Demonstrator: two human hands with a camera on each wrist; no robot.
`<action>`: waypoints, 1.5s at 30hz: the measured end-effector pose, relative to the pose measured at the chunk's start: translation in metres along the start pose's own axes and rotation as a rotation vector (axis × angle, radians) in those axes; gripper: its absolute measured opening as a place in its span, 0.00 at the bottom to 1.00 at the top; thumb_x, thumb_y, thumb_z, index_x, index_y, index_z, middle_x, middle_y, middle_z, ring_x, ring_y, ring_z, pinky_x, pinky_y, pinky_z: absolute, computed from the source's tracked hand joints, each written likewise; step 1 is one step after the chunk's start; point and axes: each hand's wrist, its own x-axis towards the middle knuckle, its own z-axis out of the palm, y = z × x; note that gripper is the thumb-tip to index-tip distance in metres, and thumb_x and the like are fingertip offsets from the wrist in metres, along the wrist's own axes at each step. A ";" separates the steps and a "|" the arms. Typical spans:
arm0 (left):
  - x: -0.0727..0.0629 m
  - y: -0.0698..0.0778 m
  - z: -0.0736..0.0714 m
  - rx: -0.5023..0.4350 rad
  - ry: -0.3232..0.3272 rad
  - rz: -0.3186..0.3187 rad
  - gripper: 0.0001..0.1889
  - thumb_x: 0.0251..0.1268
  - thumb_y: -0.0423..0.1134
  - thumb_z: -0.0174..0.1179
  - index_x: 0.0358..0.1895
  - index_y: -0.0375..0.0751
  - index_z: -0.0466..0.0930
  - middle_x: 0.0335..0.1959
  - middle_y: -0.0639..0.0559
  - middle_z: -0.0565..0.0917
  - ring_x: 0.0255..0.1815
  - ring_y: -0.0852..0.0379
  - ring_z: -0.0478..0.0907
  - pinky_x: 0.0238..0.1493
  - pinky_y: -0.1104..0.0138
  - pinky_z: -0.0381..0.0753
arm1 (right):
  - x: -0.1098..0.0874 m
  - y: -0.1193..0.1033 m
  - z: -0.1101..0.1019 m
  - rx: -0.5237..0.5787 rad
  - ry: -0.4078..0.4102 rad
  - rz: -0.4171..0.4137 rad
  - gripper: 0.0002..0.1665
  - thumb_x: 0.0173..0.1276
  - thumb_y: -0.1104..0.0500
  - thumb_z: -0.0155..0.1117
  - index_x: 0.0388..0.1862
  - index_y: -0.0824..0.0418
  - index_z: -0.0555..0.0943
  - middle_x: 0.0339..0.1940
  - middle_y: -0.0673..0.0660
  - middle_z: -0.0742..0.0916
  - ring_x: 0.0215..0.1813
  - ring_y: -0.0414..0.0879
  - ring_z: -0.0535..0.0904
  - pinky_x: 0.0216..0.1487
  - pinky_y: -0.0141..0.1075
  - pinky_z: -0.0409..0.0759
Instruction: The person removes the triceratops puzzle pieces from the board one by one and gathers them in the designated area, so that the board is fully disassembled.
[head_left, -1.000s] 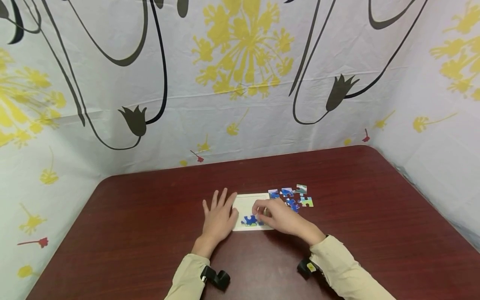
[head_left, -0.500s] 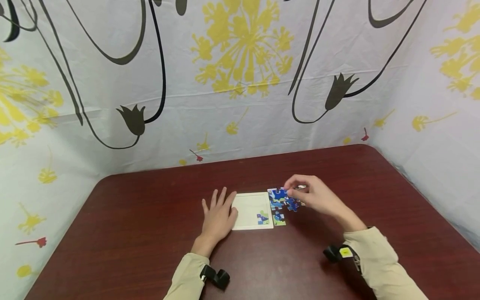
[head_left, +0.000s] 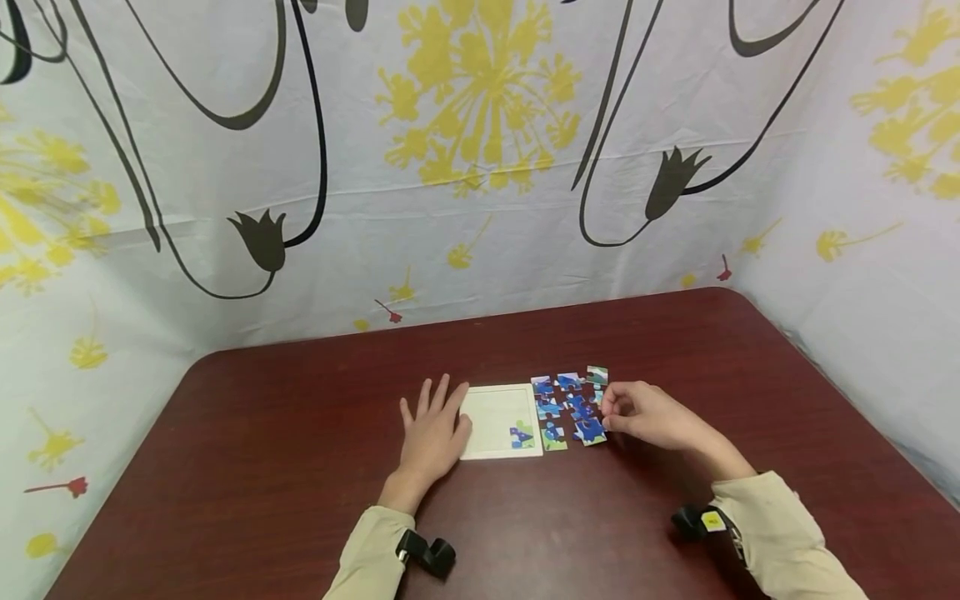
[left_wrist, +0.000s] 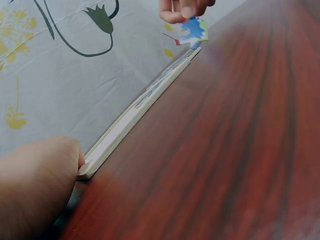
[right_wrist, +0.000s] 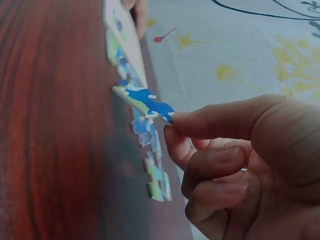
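Observation:
My left hand point(head_left: 432, 437) rests with spread fingers on the left edge of a pale puzzle tray point(head_left: 480, 454). One green and blue puzzle piece point(head_left: 522, 434) lies in the tray's near right corner. To the right of the tray, my right hand point(head_left: 660, 417) pinches a blue and green jigsaw piece point(right_wrist: 145, 100) between thumb and index finger. The left wrist view shows this held jigsaw piece point(left_wrist: 194, 31) raised at the tray's far end. Several loose puzzle pieces point(head_left: 549, 407) lie between the tray and my right hand, some partly hidden by its fingers.
A dark red wooden table point(head_left: 300, 500) with rounded corners lies under everything. White cloth point(head_left: 345, 208) with yellow flowers and dark stems hangs behind it and at both sides. Both wrists wear small black cameras.
My right hand has moved from over the tray, past the far loose pieces, to their right side, and carries the blue jigsaw piece out of the tray. My left hand has stayed on the tray.

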 end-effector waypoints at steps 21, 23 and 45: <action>-0.001 -0.004 -0.006 -0.004 0.005 -0.005 0.26 0.68 0.45 0.44 0.69 0.51 0.63 0.72 0.46 0.56 0.73 0.42 0.43 0.62 0.37 0.33 | 0.009 0.001 0.014 -0.269 0.146 0.014 0.10 0.57 0.64 0.66 0.25 0.57 0.73 0.15 0.47 0.73 0.17 0.40 0.65 0.22 0.33 0.65; -0.001 -0.004 -0.006 -0.005 0.003 -0.006 0.26 0.68 0.45 0.44 0.69 0.51 0.63 0.72 0.46 0.56 0.73 0.42 0.42 0.62 0.37 0.33 | 0.009 -0.001 0.013 -0.266 0.162 0.014 0.10 0.58 0.64 0.66 0.25 0.57 0.73 0.14 0.47 0.73 0.17 0.40 0.65 0.22 0.33 0.65; 0.000 0.000 -0.001 -0.006 -0.028 -0.030 0.26 0.68 0.47 0.43 0.70 0.54 0.62 0.73 0.48 0.54 0.73 0.45 0.40 0.63 0.39 0.31 | 0.050 -0.056 0.069 -0.368 0.012 -0.199 0.05 0.59 0.62 0.65 0.34 0.60 0.79 0.26 0.46 0.78 0.28 0.38 0.71 0.30 0.34 0.72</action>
